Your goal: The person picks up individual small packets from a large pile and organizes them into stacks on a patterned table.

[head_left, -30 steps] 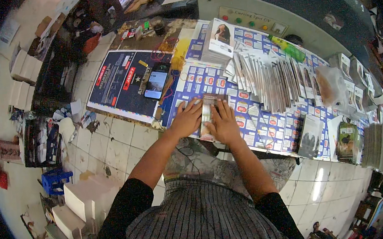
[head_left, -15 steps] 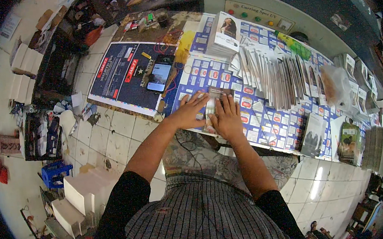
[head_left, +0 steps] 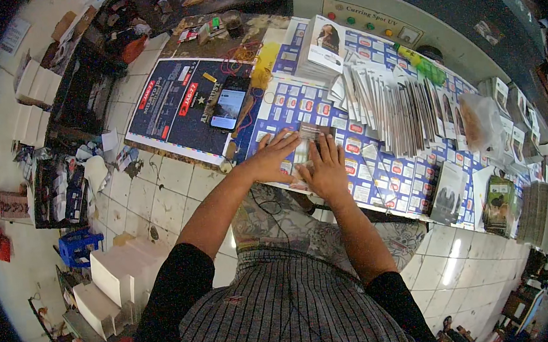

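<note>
A small printed paper piece, brown and white, lies on the blue printed sheet covering the table. My left hand rests along its left side, fingers stretched out and slightly apart. On its right side, my right hand lies flat with the fingers extended over the paper. Much of the piece is hidden beneath both hands. To their right, a fanned row of folded printed cartons spreads over the sheet. Behind stands a stack of cartons with a person's picture on top.
A phone lies on a dark printed sheet at the left. A grey carton sits near the front edge, with a thick stack farther right. The machine panel rises behind. Paper blocks stand on the floor.
</note>
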A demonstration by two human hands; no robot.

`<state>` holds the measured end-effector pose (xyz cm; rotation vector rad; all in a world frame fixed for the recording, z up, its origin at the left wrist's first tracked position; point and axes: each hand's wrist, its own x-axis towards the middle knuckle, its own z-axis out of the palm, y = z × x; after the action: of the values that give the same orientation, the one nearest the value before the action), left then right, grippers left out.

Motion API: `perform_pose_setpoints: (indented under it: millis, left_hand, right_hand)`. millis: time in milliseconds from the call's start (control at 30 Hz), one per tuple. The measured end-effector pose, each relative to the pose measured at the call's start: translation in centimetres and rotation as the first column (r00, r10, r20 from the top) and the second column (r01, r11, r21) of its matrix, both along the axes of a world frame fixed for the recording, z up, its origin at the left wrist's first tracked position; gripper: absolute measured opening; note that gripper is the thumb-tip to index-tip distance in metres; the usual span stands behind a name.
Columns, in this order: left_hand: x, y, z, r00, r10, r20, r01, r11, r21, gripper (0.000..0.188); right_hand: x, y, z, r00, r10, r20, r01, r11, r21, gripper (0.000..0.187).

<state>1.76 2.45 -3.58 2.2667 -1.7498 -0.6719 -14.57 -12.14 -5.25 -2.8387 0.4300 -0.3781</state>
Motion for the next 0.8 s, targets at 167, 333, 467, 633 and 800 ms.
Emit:
perform_pose_setpoints:
  millis: [167, 333, 467, 633, 800]
  left_hand:
    - [-0.07, -0.18, 0.14, 1.0, 0.002, 0.0, -0.002, 1.0, 0.009, 0.118]
    - [0.08, -0.06, -0.27, 1.0, -0.008, -0.001, 0.008, 1.0, -0.001, 0.119]
    - [0.12, -0.12, -0.42, 1.0, -0.004, -0.011, 0.004, 1.0, -0.017, 0.118]
    - [0.23, -0.06, -0.61, 1.0, -0.013, -0.007, 0.013, 1.0, -0.024, 0.118]
    - [0.16, -0.17, -0.11, 1.0, -0.015, -0.009, 0.015, 1.0, -0.01, 0.117]
  right_hand:
    - [-0.07, -0.12, 0.02, 1.0, -0.003, -0.013, 0.003, 1.0, 0.003, 0.071]
    - [-0.06, -0.07, -0.01, 1.0, -0.008, -0.022, 0.008, 1.0, 0.005, 0.072]
    - [-0.02, -0.08, -0.05, 0.999, -0.015, -0.041, 0.016, 1.0, 0.019, 0.071]
    - [0.01, -0.06, 0.02, 0.999, -0.015, -0.046, 0.016, 0.999, 0.031, 0.071]
    - [0.02, -0.09, 0.09, 0.999, -0.016, -0.034, 0.017, 0.999, 0.028, 0.071]
